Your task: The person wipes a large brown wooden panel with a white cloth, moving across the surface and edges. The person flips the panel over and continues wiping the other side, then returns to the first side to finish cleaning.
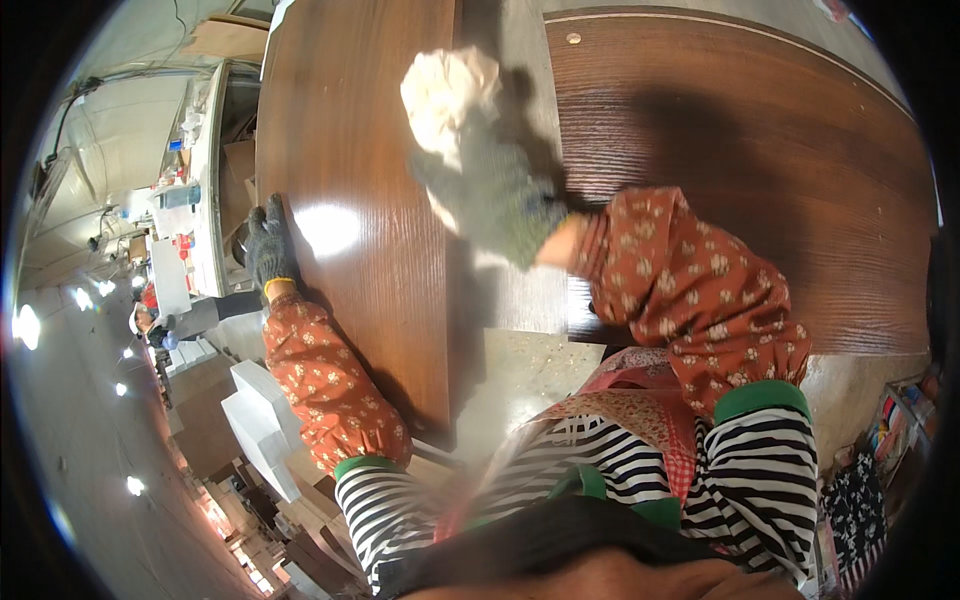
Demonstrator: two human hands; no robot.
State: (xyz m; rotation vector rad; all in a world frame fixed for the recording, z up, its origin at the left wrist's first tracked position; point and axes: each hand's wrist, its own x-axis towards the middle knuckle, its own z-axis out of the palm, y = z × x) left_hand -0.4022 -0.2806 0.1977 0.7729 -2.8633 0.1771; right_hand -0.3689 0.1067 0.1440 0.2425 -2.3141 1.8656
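A long brown wood-grain panel (370,150) stretches away in front of me, a bright glare spot on its face. At its left edge is my left hand (268,245) in a dark knit glove, closed over that edge; some of its fingers are hidden. My right hand (500,190), in a grey-green knit glove, is slightly blurred over the right side of this panel. It is closed on a crumpled cream cloth (445,90), which bulges out beyond the fingers. Both forearms wear rust-red flowered sleeve covers.
A second dark brown panel (740,180) lies to the right, across a gap. White boards (262,425) and stacked cartons stand at lower left. Beyond the left edge is a cluttered workbench (205,200), with another person (150,322) farther off. Fabrics (855,510) hang at lower right.
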